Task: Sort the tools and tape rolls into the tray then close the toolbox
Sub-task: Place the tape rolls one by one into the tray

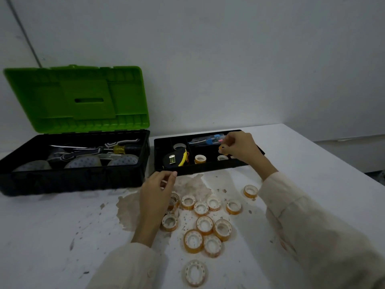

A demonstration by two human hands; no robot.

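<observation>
A black tray (200,168) sits right of the open toolbox (73,176) with its green lid (77,97) up. The tray holds a yellow-black tape measure (176,159), small tape rolls (200,159) and pens (210,139). My right hand (239,149) hovers over the tray's right compartments, pinching a small tape roll (222,148). My left hand (159,186) rests by the tray's front left corner, fingers curled with nothing seen in them. Several tape rolls (205,225) lie on the table in front of the tray.
The toolbox holds a yellow-handled screwdriver (121,148), gloves (68,156) and large tape rolls (123,159). The white table (52,236) is stained. Its right edge runs diagonally at the far right. A wall stands behind.
</observation>
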